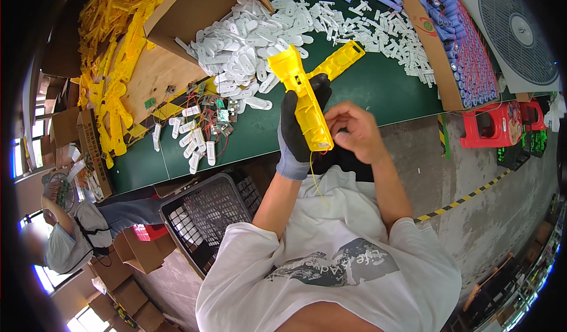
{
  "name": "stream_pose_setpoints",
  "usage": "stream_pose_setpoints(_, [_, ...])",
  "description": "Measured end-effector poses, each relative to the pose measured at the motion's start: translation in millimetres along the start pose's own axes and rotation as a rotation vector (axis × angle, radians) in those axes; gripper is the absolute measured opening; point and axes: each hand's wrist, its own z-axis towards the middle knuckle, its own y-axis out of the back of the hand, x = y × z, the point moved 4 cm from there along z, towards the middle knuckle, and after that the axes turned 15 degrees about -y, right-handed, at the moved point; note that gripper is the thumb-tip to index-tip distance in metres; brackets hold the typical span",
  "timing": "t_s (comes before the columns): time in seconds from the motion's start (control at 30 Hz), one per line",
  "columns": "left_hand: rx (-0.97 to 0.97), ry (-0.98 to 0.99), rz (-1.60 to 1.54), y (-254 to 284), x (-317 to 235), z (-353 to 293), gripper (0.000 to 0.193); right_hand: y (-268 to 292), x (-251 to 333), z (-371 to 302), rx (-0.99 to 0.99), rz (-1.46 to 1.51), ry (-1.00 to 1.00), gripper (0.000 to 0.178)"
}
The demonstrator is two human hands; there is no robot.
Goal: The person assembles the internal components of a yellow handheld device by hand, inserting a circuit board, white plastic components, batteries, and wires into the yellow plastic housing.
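Observation:
My left hand [292, 134], in a black and grey glove, is closed round a yellow plastic flashlight housing [312, 115], its wide head end pointing away from me. A second long yellow plastic piece [339, 60] sticks out to the upper right behind it, also at the gloved fingers. From the housing's near end a thin yellow wire [315, 181] hangs down over my shirt. Beside that end is my bare right hand [357, 132], fingers bent in and thumb close to them; anything between the fingertips is too small to make out.
On the green table [254, 132] lie white oval plastic parts [236, 43], small white pieces [401, 43], wired circuit boards [221, 116] and yellow housings [118, 108]. A carton of purple battery cells [466, 66] stands right, near a fan [520, 31]. Below are a black crate [207, 214], red stool [493, 122] and another person [77, 231].

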Motion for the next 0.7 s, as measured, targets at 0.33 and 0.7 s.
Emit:
stream_pose_setpoints(0.33, [0.016, 0.195, 0.049, 17.2, 9.3, -10.5, 0.048, -12.7, -28.9, 6.4, 0.119, 0.288, -0.086, 0.051])
stream_pose_setpoints(0.7, [-0.111, -0.311, 0.466, 15.3, -6.7, -13.7, 0.050, -23.5, -32.3, 0.3, -0.015, 0.535, -0.084, 0.040])
